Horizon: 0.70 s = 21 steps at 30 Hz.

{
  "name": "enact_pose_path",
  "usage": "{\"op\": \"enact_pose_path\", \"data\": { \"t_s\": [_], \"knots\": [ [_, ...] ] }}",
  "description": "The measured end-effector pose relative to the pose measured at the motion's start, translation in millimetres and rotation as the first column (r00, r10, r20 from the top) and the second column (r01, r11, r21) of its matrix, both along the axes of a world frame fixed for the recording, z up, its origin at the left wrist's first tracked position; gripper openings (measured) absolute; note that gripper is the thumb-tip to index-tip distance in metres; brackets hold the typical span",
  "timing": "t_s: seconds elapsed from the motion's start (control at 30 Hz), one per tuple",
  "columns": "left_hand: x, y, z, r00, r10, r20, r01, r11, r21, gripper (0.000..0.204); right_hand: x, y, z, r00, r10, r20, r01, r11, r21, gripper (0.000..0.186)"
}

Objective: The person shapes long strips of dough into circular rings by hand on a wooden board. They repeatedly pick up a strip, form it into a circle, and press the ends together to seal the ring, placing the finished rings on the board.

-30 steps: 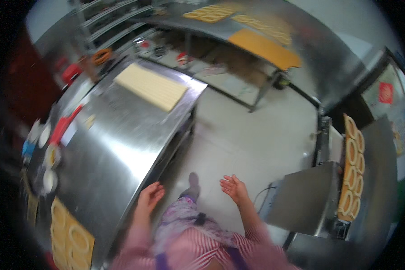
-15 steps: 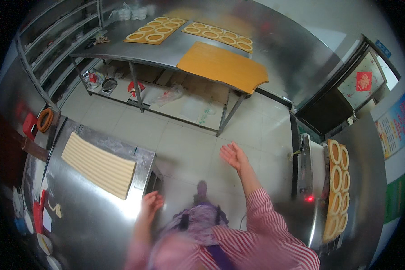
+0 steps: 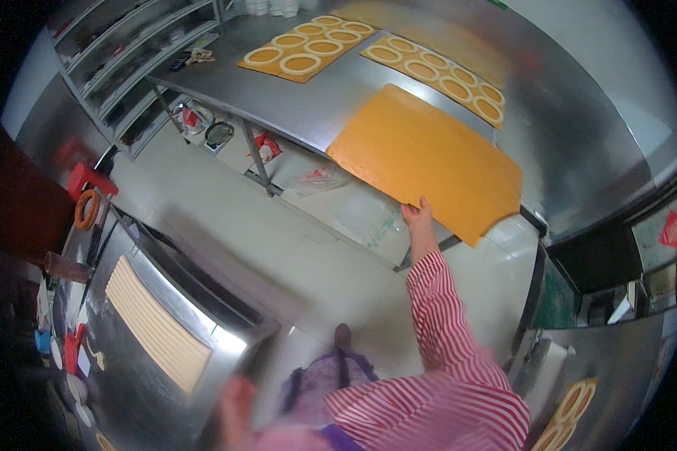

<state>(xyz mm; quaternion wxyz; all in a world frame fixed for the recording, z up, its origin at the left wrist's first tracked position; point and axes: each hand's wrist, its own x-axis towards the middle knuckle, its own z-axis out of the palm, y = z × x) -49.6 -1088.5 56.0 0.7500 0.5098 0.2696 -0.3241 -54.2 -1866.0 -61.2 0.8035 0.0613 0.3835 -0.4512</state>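
My right hand (image 3: 418,214) reaches forward to the near edge of a plain orange mat (image 3: 426,159) that lies on a long steel table (image 3: 331,98) and overhangs its front. The fingertips touch the mat's edge; I cannot tell whether they grip it. My left hand (image 3: 235,404) hangs low at the bottom, blurred, beside a steel counter (image 3: 135,391), and holds nothing that I can see. Behind the plain mat lie two more orange mats, one (image 3: 308,46) on the left and one (image 3: 440,71) on the right, with round ring-shaped pieces on them.
A pale ridged slab (image 3: 156,331) lies on the steel counter at the left. Wire shelves (image 3: 120,45) stand at the far left. Bags and bowls (image 3: 218,131) sit under the long table. More rings (image 3: 568,413) rest on a steel surface at the lower right.
The view has swung from the left counter toward the long table. My right hand has stretched forward from beside my body to the orange mat's edge; my left hand has dropped lower.
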Motion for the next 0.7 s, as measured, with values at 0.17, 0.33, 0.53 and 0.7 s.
{"op": "enact_pose_path", "data": {
  "t_s": [0.17,0.33,0.53,0.7],
  "knots": [
    [-16,-35,21,0.988,0.137,0.076,-0.140,0.989,0.038,0.039,47,14,1,0.993,-0.072,-0.092,0.077,0.996,0.051,0.024],
    [-1,-49,-8,0.986,0.135,0.096,-0.133,0.991,-0.020,0.033,-4,-37,31,0.934,-0.105,-0.341,-0.163,0.725,-0.669,0.027],
    [17,-51,27,0.984,0.017,0.179,-0.012,0.999,-0.031,0.038,-53,-42,208,0.705,-0.380,-0.599,-0.307,0.597,-0.741,0.031],
    [43,-40,53,0.931,-0.061,0.360,0.140,0.970,-0.198,0.045,-67,29,335,0.537,-0.469,-0.701,-0.387,0.602,-0.699,0.027]
  ]
}}
